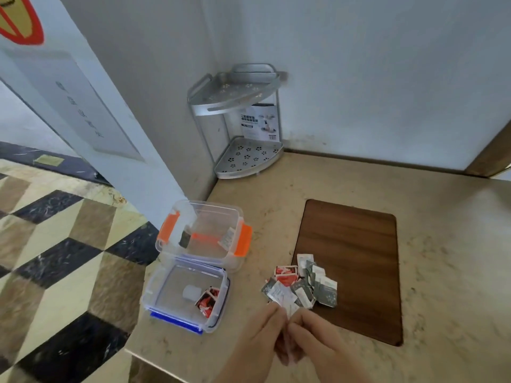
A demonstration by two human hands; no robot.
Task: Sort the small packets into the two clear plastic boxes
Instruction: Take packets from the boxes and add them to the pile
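Note:
A heap of small packets (302, 286), red, white and grey-green, lies on the beige counter at the edge of a dark wooden board. Left of it stand two clear plastic boxes. The far box with orange clips (204, 236) holds a white packet (227, 239). The near box with blue clips (188, 297) holds red packets (207, 299) and a small white block. My left hand (262, 335) and my right hand (315, 338) meet just below the heap, both pinching one white packet (292, 310) between their fingertips.
A metal two-tier corner rack (243, 123) stands in the back corner against the wall. The wooden board (356, 266) is set into the counter on the right. The counter's left edge drops to a patterned tile floor (55, 244).

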